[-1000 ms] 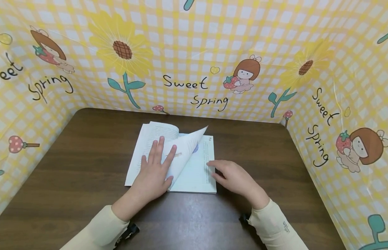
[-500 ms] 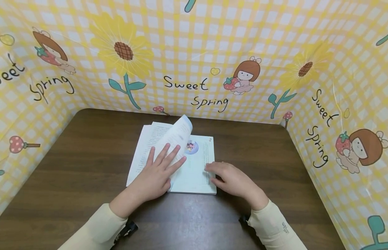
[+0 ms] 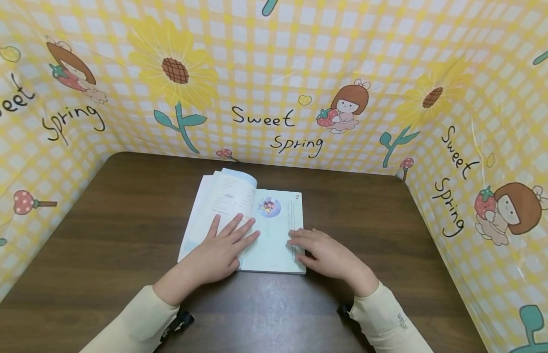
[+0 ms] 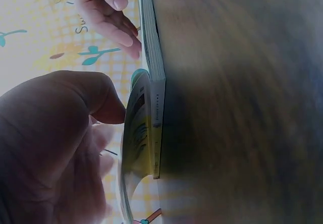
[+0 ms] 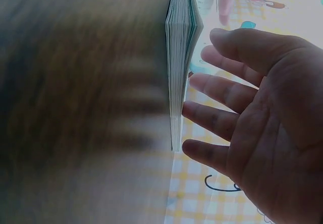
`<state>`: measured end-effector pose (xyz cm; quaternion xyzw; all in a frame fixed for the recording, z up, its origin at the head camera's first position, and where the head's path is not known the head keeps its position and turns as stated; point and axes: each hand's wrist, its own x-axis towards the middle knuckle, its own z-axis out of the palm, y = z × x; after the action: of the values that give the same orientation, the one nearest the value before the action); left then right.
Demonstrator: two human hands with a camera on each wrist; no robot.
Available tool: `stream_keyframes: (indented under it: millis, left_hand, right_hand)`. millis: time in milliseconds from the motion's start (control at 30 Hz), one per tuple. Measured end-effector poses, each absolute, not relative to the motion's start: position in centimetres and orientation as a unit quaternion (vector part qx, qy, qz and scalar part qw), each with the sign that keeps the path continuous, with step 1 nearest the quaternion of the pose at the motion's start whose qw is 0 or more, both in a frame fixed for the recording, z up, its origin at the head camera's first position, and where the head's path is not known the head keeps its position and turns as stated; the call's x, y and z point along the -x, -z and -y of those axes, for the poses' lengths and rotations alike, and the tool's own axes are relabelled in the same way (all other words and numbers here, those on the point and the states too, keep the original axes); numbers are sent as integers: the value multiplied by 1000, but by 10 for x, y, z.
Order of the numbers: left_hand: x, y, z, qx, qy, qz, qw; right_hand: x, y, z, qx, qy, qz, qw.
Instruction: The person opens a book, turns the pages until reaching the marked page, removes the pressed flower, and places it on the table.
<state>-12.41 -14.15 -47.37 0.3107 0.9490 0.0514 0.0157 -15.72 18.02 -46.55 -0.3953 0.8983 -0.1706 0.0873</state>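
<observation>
An open book (image 3: 275, 235) lies flat in the middle of the brown table (image 3: 123, 220). Its right page is pale with a small round picture near the top. My left hand (image 3: 231, 235) presses flat on the turned left pages, fingers spread and straight across the fold. My right hand (image 3: 309, 242) rests with relaxed fingers on the book's right edge. In the left wrist view the book (image 4: 155, 82) shows edge-on beside my left hand (image 4: 55, 143). In the right wrist view my right hand (image 5: 252, 118) lies open against the page stack (image 5: 179, 57).
A yellow checked backdrop (image 3: 274, 73) with sunflowers and "Sweet Spring" lettering walls the table at the back, left and right. Bare tabletop surrounds the book. Cream sleeves (image 3: 388, 318) cover both forearms, each with a black wrist strap (image 3: 181, 323).
The page that stood raised has swung over to the left and now lies flat under my left hand. My right hand has stayed at the book's right edge.
</observation>
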Motion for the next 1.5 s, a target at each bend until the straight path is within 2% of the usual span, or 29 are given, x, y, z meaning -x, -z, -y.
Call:
stream_keyframes:
  millis: [400, 1167, 1500]
  left_hand:
    - [120, 470, 141, -255, -72, -960, 90]
    - [118, 469, 139, -222, -76, -968, 89]
    - [118, 470, 139, -211, -78, -969, 100]
  right_hand:
    - [156, 466, -181, 401, 162, -897, 91]
    - [152, 469, -178, 394, 152, -898, 123]
    - [149, 472, -174, 393, 159, -898, 115]
